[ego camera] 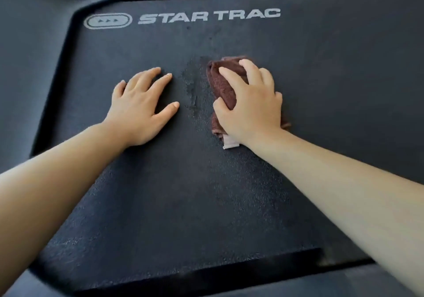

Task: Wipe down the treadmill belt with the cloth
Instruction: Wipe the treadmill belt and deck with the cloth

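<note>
Head view: right hand (250, 104) pressed on bunched brown cloth (223, 85), fingers curled over it, mid treadmill belt (183, 193), below STAR TRAC logo (208, 16). Pale tag (230, 144) sticking out at wrist. Left hand (140, 106) flat on belt, fingers spread, holding nothing, just beside cloth w/ damp streak (193, 90) between.

A dark, grainy treadmill belt (174, 193) marked "STAR TRAC" in pale lettering near its far edge fills the view, with a damp-looking, speckled streak at its centre. Just right of that streak, a bunched brown terry cloth (223, 85) lies pressed against the belt, a pale tag showing at its near end.
</note>
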The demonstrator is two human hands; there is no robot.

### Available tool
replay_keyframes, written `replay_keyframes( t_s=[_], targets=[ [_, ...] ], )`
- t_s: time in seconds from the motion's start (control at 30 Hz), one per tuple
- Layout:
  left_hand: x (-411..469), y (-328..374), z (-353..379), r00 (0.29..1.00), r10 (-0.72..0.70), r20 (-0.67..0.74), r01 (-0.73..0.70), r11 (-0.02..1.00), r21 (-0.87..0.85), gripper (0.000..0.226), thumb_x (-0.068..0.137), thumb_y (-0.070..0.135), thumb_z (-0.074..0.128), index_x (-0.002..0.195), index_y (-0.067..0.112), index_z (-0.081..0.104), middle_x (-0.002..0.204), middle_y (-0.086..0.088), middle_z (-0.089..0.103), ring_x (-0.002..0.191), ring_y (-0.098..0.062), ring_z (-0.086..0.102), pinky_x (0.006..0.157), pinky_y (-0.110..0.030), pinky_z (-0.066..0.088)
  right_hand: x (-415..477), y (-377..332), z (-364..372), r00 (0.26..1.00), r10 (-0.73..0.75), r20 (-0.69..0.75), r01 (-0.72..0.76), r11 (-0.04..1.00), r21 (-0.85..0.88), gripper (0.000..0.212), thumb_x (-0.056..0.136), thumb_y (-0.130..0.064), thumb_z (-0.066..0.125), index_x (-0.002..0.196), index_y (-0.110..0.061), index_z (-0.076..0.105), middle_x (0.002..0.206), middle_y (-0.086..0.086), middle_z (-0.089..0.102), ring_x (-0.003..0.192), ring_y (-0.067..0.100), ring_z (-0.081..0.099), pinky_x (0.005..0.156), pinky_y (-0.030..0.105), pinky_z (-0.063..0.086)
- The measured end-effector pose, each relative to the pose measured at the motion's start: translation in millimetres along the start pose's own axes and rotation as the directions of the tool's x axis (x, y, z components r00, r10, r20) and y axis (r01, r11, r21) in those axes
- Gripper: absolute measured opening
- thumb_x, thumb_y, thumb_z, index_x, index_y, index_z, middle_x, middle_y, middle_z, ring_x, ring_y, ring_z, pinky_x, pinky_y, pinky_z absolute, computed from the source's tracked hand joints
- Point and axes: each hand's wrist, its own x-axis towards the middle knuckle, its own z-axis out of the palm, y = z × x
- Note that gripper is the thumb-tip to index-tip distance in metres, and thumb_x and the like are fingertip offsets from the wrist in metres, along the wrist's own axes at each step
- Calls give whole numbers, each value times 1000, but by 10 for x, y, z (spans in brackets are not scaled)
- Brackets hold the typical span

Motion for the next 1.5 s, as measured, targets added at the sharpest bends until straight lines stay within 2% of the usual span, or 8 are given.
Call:
replay_keyframes(
  t_s=[0.17,0.27,0.5,0.63,1.03,1.27,1.37,1.5],
  targets=[
    [228,-13,18,1000,13,4,-13,1000,19,68,87,64,23,147,32,22,155,0,18,143,-20,12,113,-55,6,-27,-73,108,998,17,-57,-18,1000,-20,55,82,-47,51,136,-41,42,151,-4,29,135,25,25,96,51,34],
    [539,-11,27,999,30,17,-30,1000,-5,61,91,56,28,147,31,22,157,0,15,144,-20,10,112,-58,5,197,-100,175,995,27,-95,-28,1000,-13,55,81,-47,50,135,-40,44,149,-4,32,133,26,27,95,51,35],
    [1018,-82,67,990,-135,-34,133,990,-55,58,94,45,34,147,23,25,156,-1,19,143,-21,13,115,-49,8,1050,-30,315,983,157,-93,-159,987,-17,57,84,-51,48,139,-39,39,153,0,25,136,29,23,98,53,33],
    [1004,-54,143,981,-145,-131,145,989,-14,60,91,49,28,144,23,30,153,0,26,141,-19,19,114,-45,12,1556,102,345,984,159,-84,-161,987,-16,59,85,-51,48,141,-37,37,153,2,24,138,29,21,100,53,31],
    [985,-46,113,978,-158,-138,155,987,-34,62,85,52,30,142,28,33,151,7,29,139,-14,23,114,-41,12,2420,189,419,985,157,-65,-160,986,-36,58,84,-51,48,139,-36,39,152,1,25,134,31,24,100,53,29],
    [979,-35,95,979,-148,-142,143,989,-44,57,91,48,38,143,26,32,152,4,28,141,-15,20,114,-43,11,1824,163,274,1000,-14,-22,14,1000,-5,54,85,-49,46,138,-39,40,153,-1,23,133,30,24,102,52,28],
    [962,-90,-2,995,-96,-20,95,995,-37,60,93,49,34,147,24,24,156,1,18,144,-18,13,116,-44,9,1304,38,262,997,-82,4,82,997,10,53,85,-49,46,138,-41,40,153,-3,23,135,28,22,102,53,29],
    [811,-394,-218,991,44,124,-54,995,80,63,91,54,29,148,30,18,157,3,14,144,-18,14,115,-46,18,911,-272,382,992,-127,5,127,992,2,53,84,-48,47,137,-42,41,153,-3,25,136,27,22,101,52,30]
  ],
)
